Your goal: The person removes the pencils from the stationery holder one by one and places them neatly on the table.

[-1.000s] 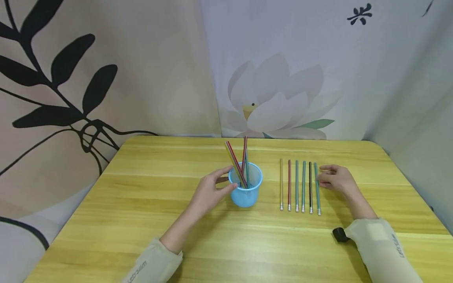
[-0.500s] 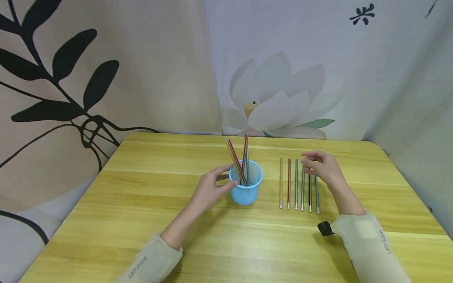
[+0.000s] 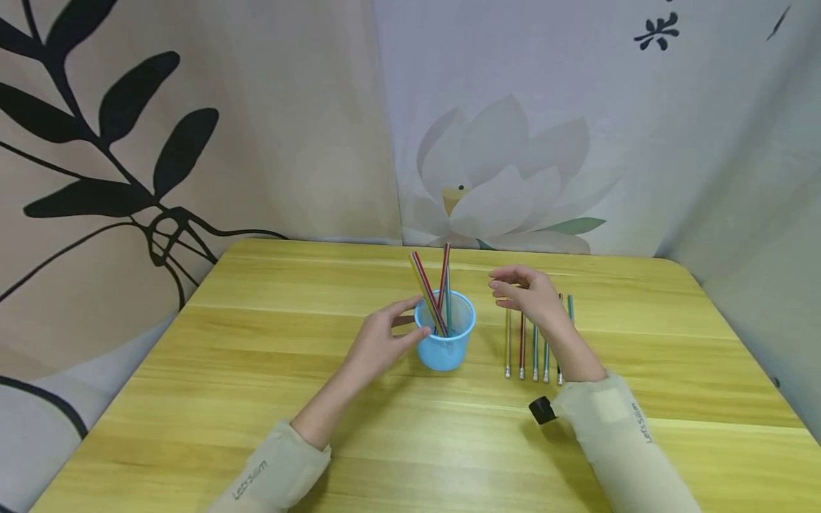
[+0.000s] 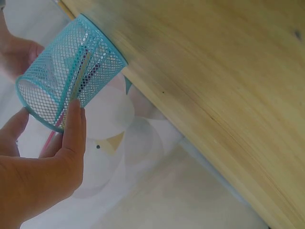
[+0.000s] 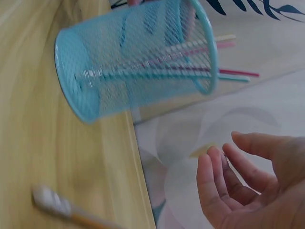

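Observation:
A light-blue mesh pencil cup [image 3: 444, 354] stands upright on the table with several pencils [image 3: 421, 276] leaning in it, yellow, red and teal among them. My left hand [image 3: 380, 345] holds the cup from its left, thumb at the near rim and fingers along the far side. My right hand [image 3: 531, 293] is raised over a row of pencils, fingers loosely bent and nothing between them. Under it lie a yellow pencil [image 3: 509, 345], a red pencil [image 3: 522, 349], teal pencils [image 3: 535, 356] and a black pencil [image 3: 560, 375], partly hidden by the hand and forearm.
The wooden table [image 3: 256, 306] reaches back to a printed cloth backdrop [image 3: 308, 142]. A small black block [image 3: 542, 410] sits at the right sleeve's cuff. In the right wrist view, a blurred pencil end [image 5: 55, 201] with a white eraser lies near the cup.
My right hand has moved left from beside the rightmost teal pencil, across the row to above the yellow and red pencils. The left hand stays at the cup, and the row lies as before.

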Available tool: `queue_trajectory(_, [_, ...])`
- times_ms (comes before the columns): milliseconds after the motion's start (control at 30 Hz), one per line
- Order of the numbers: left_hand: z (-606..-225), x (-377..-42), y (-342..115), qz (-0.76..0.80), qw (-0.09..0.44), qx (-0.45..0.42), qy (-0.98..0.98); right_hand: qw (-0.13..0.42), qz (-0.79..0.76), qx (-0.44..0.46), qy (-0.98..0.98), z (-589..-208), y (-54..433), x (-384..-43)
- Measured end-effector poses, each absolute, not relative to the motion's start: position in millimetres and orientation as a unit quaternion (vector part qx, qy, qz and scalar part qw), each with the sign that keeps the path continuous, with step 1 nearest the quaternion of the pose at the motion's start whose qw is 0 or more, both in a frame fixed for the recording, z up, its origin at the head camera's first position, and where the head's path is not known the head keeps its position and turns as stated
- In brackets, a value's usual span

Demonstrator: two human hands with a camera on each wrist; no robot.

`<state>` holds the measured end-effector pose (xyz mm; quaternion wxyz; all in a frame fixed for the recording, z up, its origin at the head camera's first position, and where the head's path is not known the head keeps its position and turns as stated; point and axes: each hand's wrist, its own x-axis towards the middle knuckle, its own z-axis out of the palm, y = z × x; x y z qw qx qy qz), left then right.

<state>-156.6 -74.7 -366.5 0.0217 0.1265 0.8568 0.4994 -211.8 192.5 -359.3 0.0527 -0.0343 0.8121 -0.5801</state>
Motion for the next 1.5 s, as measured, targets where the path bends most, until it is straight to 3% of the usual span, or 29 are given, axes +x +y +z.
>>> queue_trajectory(633, [-367.1,-155.4,-74.7,0.506,0.024,0.133,0.852,0.055,-0.574,-0.065,0.815,-368.9,135.2,-215.9])
queue_trajectory(933, [-367.5,-155.0,-75.5,0.509,0.023,0.129,0.851,0.046,-0.594,-0.056,0.801,-362.9,139.9,-215.5])
queue_trajectory(1500, [-368.0,-155.0,-75.6,0.509,0.015,0.134,0.850,-0.033,-0.698,-0.046,0.714,-338.3,165.6,-212.7])
